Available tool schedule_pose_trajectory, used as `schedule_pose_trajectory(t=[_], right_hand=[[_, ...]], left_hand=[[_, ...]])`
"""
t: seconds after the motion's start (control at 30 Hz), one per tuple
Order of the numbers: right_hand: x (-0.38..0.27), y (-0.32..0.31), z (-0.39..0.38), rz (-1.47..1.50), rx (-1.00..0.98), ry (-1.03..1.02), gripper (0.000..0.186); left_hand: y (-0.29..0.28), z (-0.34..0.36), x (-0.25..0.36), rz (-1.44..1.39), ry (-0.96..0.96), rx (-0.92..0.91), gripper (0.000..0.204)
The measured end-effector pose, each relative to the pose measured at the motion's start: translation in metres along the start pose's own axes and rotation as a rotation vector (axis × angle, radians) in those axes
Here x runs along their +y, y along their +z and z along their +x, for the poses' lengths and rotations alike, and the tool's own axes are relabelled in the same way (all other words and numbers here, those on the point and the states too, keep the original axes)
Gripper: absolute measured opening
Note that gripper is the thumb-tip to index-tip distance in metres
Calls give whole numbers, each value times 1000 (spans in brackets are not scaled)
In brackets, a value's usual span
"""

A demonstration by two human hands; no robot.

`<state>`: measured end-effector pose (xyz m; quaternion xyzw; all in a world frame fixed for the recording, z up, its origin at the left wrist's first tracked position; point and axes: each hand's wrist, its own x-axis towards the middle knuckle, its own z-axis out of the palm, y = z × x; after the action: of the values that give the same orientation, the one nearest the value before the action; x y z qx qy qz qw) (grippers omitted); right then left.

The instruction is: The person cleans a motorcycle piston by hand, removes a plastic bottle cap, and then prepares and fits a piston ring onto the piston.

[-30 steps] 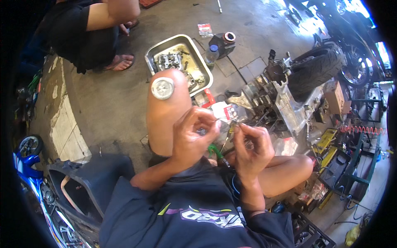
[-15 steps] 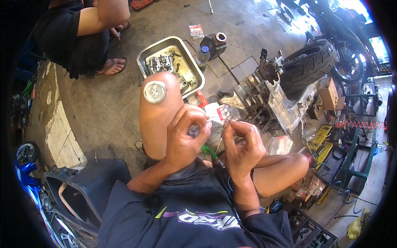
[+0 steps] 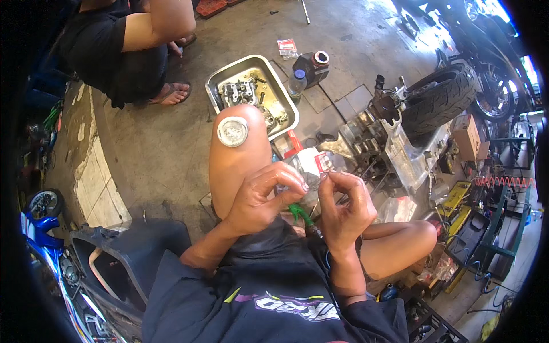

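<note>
My left hand (image 3: 266, 194) has fingers curled in toward the thumb, tips close to my right hand (image 3: 343, 208). My right hand pinches a small thin piece too fine to make out; whether the left grips it too is unclear. A round silvery metal part (image 3: 231, 131) rests on my left knee. Just beyond my hands lie a white-and-red packet (image 3: 314, 160) and a green air gun (image 3: 298, 212).
A steel tray (image 3: 291, 106) holds metal parts, beside a clear bottle (image 3: 297, 84) and dark container (image 3: 317, 74). An engine (image 3: 366, 137) with a tire (image 3: 440, 91) stands right. A co-worker (image 3: 131, 63) squats left. A black plastic housing (image 3: 114, 251) lies behind left.
My hands stay close together; the left fingertips have shifted slightly and the thin piece that spanned both hands is less visible. The view has shifted slightly.
</note>
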<state>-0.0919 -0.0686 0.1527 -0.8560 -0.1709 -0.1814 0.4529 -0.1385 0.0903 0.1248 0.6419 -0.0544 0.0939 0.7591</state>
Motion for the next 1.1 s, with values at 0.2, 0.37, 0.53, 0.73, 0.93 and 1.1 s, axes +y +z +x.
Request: schedule_pose_trajectory(t=[0.2,0.37,0.53,0.73,0.93,1.1], right_hand=[[-8,5,-1,95,-56,42,21],[-6,2,1,309,-205,83,21],[-6,1,-3,317,-321,163,18],[-2,3,-2,277,-279,-6,19],[4,0,-5,288,-461,-42,16],[4,0,-3,378,-550,-26,15]], left_hand=[[-5,-7,13,256,75,96,12],[-6,-13,24,405,16,171,21],[-10,-18,27,923,283,167,28],[-13,-24,16,1033,439,162,30],[-34,-29,15,1106,428,-53,32],[-42,-32,17,1012,479,-139,31]])
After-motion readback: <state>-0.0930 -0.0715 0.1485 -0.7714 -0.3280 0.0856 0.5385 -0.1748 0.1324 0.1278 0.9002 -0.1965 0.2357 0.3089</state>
